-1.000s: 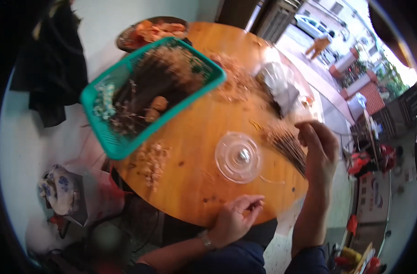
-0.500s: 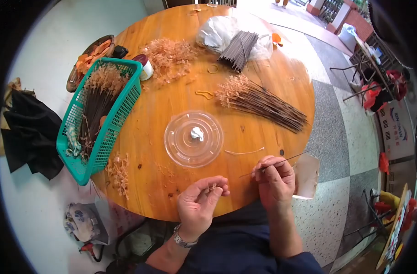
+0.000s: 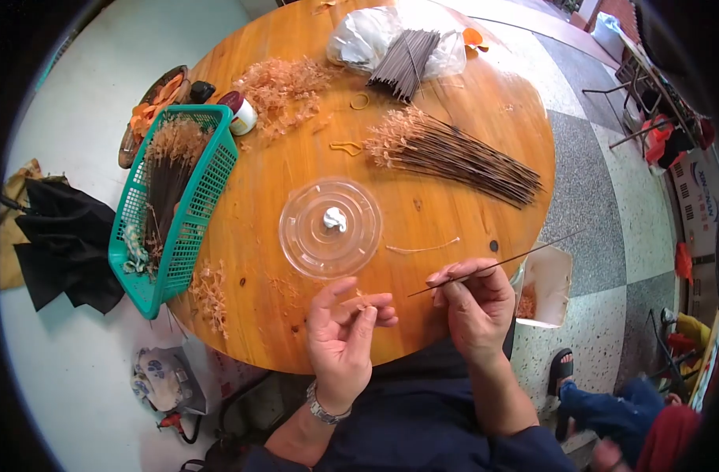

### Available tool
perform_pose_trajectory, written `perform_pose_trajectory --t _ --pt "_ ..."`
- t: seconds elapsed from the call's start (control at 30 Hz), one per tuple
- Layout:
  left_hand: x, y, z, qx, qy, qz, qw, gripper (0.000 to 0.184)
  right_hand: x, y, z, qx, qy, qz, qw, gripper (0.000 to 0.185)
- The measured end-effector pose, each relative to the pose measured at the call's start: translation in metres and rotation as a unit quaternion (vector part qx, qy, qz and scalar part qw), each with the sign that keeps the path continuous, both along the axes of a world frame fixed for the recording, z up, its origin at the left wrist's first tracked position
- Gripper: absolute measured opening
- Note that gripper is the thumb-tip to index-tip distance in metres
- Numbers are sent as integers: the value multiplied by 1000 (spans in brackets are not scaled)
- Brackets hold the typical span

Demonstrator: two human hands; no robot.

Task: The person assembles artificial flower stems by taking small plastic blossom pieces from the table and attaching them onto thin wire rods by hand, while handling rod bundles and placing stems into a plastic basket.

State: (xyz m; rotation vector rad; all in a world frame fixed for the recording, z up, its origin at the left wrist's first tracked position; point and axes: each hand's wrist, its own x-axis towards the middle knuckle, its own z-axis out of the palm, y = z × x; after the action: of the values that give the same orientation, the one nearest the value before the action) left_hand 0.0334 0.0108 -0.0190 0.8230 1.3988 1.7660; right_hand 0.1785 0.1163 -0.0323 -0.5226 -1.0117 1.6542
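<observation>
My left hand (image 3: pixel 342 330) is closed in a pinch on a small pale-orange floret (image 3: pixel 363 304), partly covered by the fingers. My right hand (image 3: pixel 479 307) grips a thin dark stem (image 3: pixel 525 254) between thumb and fingers; its lower tip points left toward the floret, with a gap between them. Just beyond my left hand lies a clear plastic lid (image 3: pixel 303 250) with a white blob of paste (image 3: pixel 334 219) at its centre. A pale thin sprig (image 3: pixel 422 248) rests on the table near my right hand.
On the round wooden table (image 3: pixel 281 173) lie a bundle of flowered stems (image 3: pixel 462 157), bare sticks (image 3: pixel 405 64), loose orange florets (image 3: pixel 277 90) and a green basket (image 3: pixel 194 208) of stems. A white bin (image 3: pixel 560 287) stands at right. A person's sandalled foot (image 3: pixel 562 370) is nearby.
My left hand's fingers have opened out somewhat, showing the floret. My right hand still holds the stem. The view has shifted, and another person's legs have come into sight at lower right.
</observation>
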Motion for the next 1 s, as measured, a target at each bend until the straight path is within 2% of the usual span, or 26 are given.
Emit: perform_pose_trajectory --t 0.13,0.23,0.33,0.37,0.43,0.53,1.0 --pt "4 2 5 5 -14 33 999 50 2 0 -1 1 -11 8 1000 13" --pt "3 2 -4 48 -13 27 998 34 0 0 1 -1 -19 7 1000 13" --pt "-3 -2 -6 6 63 -22 998 23 1 0 0 0 -30 7 1000 13" --pt "-2 -2 -4 -13 42 -19 999 22 1 0 0 1 -32 7 999 13" --pt "-1 0 9 -48 2 -13 999 22 -1 0 0 4 -34 5 999 14" --pt "-2 4 12 -15 -46 -8 999 30 -1 0 -1 9 -32 -1 999 14" --pt "1 -3 -1 -19 -5 -4 1000 24 -3 -1 2 -3 -21 -2 1000 15"
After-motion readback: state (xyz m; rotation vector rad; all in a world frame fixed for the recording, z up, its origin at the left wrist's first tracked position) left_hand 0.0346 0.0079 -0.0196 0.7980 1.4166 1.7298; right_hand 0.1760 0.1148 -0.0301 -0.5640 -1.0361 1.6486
